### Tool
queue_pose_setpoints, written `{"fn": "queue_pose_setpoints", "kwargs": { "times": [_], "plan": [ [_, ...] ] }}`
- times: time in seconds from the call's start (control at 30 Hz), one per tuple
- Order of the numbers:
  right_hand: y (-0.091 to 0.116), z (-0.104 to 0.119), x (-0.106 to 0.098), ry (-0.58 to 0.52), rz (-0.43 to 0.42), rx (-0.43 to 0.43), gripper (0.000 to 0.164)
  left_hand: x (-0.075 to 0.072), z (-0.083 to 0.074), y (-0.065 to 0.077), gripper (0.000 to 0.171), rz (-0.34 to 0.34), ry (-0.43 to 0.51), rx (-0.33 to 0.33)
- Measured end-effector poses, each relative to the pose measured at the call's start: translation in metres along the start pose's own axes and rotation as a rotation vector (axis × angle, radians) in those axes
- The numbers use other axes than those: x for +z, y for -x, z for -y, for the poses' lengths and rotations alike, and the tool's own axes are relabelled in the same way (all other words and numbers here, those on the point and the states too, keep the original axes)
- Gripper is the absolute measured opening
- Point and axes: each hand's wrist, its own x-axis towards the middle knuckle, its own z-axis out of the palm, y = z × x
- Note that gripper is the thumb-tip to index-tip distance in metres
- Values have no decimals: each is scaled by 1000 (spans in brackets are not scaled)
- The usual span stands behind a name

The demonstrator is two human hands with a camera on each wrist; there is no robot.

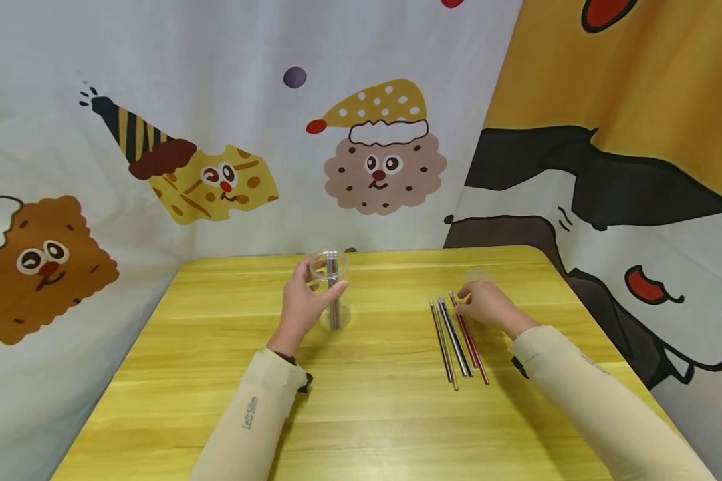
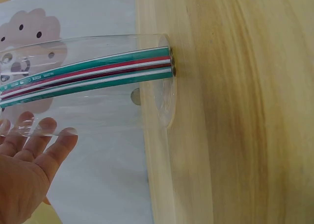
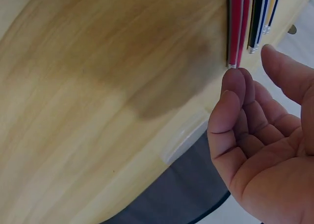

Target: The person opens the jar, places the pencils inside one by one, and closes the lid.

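Observation:
My left hand (image 1: 303,306) holds a tall clear plastic cup (image 1: 345,318) upright on the table, thumb and fingers around its upper part. Inside the cup stand several green and red striped pencils (image 2: 98,69), leaning together against one side. At the right, my right hand (image 1: 486,304) is by the far ends of several loose pencils. Its fingers are bent and the thumb stands apart; in the right wrist view the fingertips are at the end of the red pencils (image 3: 237,28). Dark pencils (image 1: 451,334) lie to the left of the red ones.
The wooden table (image 1: 367,414) ends at a printed curtain (image 1: 247,80) behind. A clear round lid-like piece (image 1: 478,274) lies beyond my right hand, near the far edge.

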Motion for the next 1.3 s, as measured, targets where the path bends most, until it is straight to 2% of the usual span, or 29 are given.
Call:
{"fn": "queue_pose_setpoints", "kwargs": {
  "times": [0.3, 0.47, 0.77, 0.83, 0.93, 0.97, 1.07, 1.13, 1.3],
  "plan": [
    [2, -14, 6, -20, 46, 73, 43, -1, 2, 4, 80, 2, 0, -5],
    [-2, -15, 3, -34, 26, 65, 43, -4, -2, 2, 82, -24, -5, 9],
    [-5, -8, 3, 53, 86, 93, 46, -4, 0, 3, 83, 3, -4, 14],
    [-6, -7, 4, 88, 78, 98, 41, -3, 1, 2, 83, 5, -2, 23],
    [-9, -6, 6, 155, 55, 99, 14, -1, 1, 1, 83, 4, -1, 32],
    [-9, -7, 6, 167, 53, 98, 17, -1, 1, 1, 82, 4, 1, 30],
    [-10, -8, 7, 195, 70, 108, 39, -1, 1, 2, 82, 11, -1, 14],
    [-10, -11, 9, 196, 80, 123, 41, -1, 1, 2, 84, 20, -4, 8],
    [-10, -11, 10, 209, 55, 145, 17, -3, 1, 0, 84, 15, -8, 29]
  ]
}}
